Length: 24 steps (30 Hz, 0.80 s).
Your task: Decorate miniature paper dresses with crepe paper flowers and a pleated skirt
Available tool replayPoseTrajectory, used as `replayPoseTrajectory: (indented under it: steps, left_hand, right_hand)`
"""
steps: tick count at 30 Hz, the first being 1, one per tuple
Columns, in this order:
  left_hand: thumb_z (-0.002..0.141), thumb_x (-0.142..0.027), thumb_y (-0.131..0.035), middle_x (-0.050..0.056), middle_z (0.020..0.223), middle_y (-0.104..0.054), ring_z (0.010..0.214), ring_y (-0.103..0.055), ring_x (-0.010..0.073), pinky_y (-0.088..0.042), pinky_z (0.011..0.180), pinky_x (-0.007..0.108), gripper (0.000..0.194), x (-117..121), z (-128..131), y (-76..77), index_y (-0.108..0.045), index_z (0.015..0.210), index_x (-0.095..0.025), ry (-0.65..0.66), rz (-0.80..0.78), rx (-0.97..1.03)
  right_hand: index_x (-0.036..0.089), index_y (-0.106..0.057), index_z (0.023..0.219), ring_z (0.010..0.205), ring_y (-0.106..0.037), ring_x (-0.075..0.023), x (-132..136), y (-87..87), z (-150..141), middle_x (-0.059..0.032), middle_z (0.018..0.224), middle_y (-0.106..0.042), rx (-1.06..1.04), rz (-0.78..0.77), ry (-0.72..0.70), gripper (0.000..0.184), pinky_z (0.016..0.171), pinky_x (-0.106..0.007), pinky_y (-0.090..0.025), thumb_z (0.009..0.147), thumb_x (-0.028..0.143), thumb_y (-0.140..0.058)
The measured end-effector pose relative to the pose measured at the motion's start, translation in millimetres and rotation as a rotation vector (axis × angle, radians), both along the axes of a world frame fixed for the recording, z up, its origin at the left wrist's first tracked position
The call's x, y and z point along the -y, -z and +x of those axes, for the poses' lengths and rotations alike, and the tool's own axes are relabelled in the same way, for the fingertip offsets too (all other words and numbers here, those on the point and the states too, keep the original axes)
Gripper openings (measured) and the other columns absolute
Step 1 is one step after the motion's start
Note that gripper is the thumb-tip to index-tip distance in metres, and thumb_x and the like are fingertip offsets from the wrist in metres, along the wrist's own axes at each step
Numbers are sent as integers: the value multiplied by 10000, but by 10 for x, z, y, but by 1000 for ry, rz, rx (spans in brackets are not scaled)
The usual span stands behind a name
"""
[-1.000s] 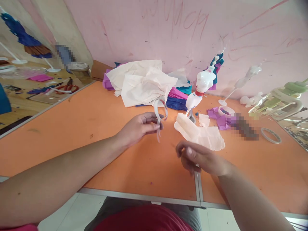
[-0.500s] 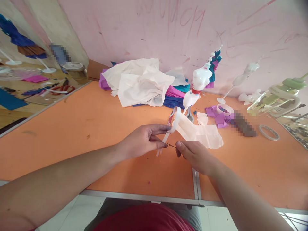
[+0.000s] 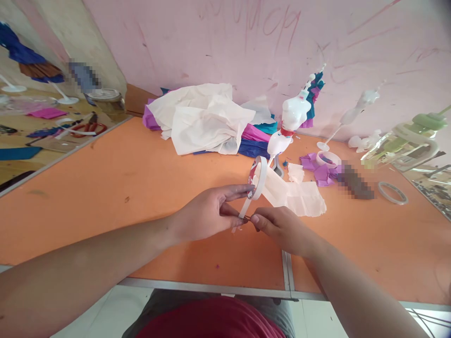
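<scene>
My left hand (image 3: 214,211) holds a roll of white tape (image 3: 261,177) upright, its fingers at the lower rim. A loose tape end (image 3: 244,208) hangs down from the roll past my left thumb. My right hand (image 3: 282,226) is closed just to the right, pinching a thin dark wire-like piece (image 3: 247,218) whose kind I cannot make out. Its tip meets my left thumb and the tape end. Beyond the roll stands a small white mannequin (image 3: 295,112) with a red band at its waist. Cream crepe paper (image 3: 306,199) lies behind my right hand.
Crumpled cream paper (image 3: 211,124) covers coloured sheets near the wall. Purple scraps (image 3: 323,175), a white ring (image 3: 328,159) and another tape roll (image 3: 392,193) are at right. Further right stands a green-lidded clear jug (image 3: 398,141). Red-handled pliers (image 3: 92,126) lie on the left table.
My right hand has come closer to my left fingers, narrowing the gap the thin dark piece spanned. The tape roll has turned slightly and shifted a little to the right.
</scene>
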<state>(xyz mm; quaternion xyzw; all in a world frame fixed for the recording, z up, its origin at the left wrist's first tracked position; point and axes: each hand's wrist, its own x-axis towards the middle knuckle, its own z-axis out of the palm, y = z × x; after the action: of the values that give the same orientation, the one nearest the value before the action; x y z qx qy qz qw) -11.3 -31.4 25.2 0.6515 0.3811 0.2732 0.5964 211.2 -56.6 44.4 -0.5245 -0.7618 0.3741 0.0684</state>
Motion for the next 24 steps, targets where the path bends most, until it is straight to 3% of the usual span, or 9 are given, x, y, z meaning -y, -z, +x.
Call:
replayPoseTrajectory:
  steps: [7, 12, 18, 22, 24]
  left_hand:
    - [789, -333, -748, 95, 1426, -555, 828, -750, 239, -604, 845, 379, 676, 25, 9, -50, -501, 1417, -304, -22, 11, -2]
    - [782, -337, -760, 92, 1518, -445, 814, -748, 225, -608, 833, 381, 696, 17, 9, -39, -489, 1423, -313, -18, 3, 16]
    - [768, -325, -763, 105, 1453, -524, 841, -748, 255, -609, 830, 401, 673, 28, 14, -38, -526, 1398, -293, -29, 19, -2]
    - [788, -305, -737, 112, 1452, -524, 692, -737, 200, -612, 806, 410, 621, 7, 11, -19, -541, 1377, -285, 13, 9, 43]
    - [793, -311, -739, 97, 1485, -488, 713, -738, 191, -607, 827, 401, 598, -25, 4, -5, -550, 1361, -300, 14, 13, 71]
  right_hand:
    - [216, -542, 738, 556, -402, -113, -3, 19, -58, 31, 612, -462, -19, -21, 29, 526, 522, -254, -282, 937, 665, -352]
    - [220, -514, 726, 576, -392, -116, 7, 63, -63, 34, 615, -444, -52, -17, 57, 522, 531, -252, -289, 943, 662, -341]
    - [216, -482, 698, 554, -357, -112, 13, 68, -87, 40, 587, -404, -17, 0, 54, 525, 522, -257, -270, 945, 656, -339]
    - [212, -473, 689, 560, -370, -118, 7, 65, -59, 33, 587, -412, 5, 34, 61, 524, 525, -265, -265, 948, 648, -339]
    - [212, -504, 722, 585, -401, -125, -1, 57, -25, 26, 615, -446, -31, 81, 83, 512, 546, -269, -286, 953, 638, -340]
